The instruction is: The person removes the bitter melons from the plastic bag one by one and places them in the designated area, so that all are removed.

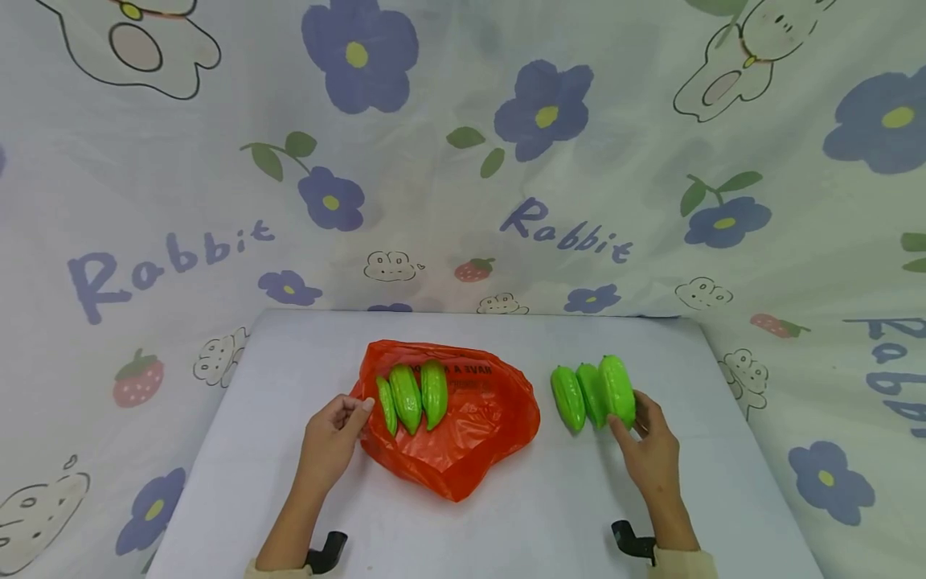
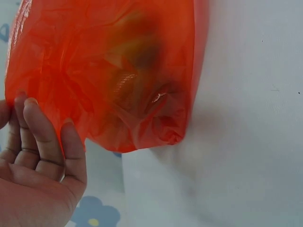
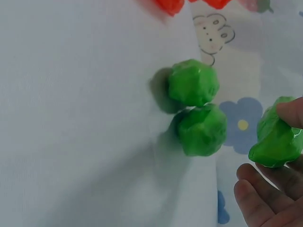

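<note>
An open red plastic bag (image 1: pixel 470 434) lies on the table with three green bitter melons (image 1: pixel 407 398) in it, side by side. My left hand (image 1: pixel 334 434) pinches the bag's left edge between thumb and fingers. In the left wrist view the red plastic (image 2: pixel 142 94) shows dim shapes through it, next to the left hand (image 2: pixel 42 161). With thumb and fingers, my right hand (image 1: pixel 651 450) grips a bitter melon (image 1: pixel 616 390), held off the table in the right wrist view. Two other bitter melons (image 3: pixel 193 82) stand close together on the table beside it.
The white table (image 1: pixel 506 539) meets a patterned cloth (image 1: pixel 434 161) at its back and sides. A black strap piece (image 1: pixel 633 540) sits at the right wrist, and a similar one (image 1: pixel 329 553) at the left.
</note>
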Demonstrator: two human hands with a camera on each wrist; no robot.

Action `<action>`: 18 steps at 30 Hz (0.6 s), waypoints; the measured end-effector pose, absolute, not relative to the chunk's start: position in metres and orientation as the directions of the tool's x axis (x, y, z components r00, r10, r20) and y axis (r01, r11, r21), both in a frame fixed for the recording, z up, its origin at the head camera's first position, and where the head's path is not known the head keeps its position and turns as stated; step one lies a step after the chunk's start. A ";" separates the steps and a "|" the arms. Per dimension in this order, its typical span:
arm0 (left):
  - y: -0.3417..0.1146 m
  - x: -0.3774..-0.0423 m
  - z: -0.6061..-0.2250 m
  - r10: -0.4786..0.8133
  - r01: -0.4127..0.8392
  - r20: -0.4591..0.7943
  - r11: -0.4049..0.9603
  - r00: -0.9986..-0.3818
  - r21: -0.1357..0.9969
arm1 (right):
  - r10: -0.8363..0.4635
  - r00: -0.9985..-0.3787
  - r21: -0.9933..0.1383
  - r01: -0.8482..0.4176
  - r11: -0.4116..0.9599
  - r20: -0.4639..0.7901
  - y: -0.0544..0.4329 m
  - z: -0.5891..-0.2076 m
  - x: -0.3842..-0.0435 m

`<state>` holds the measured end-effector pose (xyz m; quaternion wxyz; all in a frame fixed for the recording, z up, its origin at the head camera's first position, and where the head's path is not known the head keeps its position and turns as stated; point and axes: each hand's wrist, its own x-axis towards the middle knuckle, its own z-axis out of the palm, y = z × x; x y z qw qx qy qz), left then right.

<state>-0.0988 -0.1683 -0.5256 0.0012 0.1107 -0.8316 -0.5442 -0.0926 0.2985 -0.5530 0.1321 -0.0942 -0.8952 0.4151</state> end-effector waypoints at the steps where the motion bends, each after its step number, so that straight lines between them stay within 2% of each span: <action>1: -0.168 -0.099 -0.526 -0.187 -0.183 -0.118 0.383 -0.975 0.906 | 0.289 -0.947 -0.771 0.077 0.632 0.143 0.299 -0.554 -0.093; 7: -0.168 -0.100 -0.526 -0.186 -0.188 -0.124 0.385 -0.975 0.903 | 0.340 -0.938 -0.783 0.165 0.599 0.063 0.303 -0.561 -0.090; 18: -0.169 -0.100 -0.525 -0.192 -0.182 -0.112 0.398 -0.975 0.899 | 0.365 -0.928 -0.768 0.179 0.615 0.076 0.315 -0.573 -0.096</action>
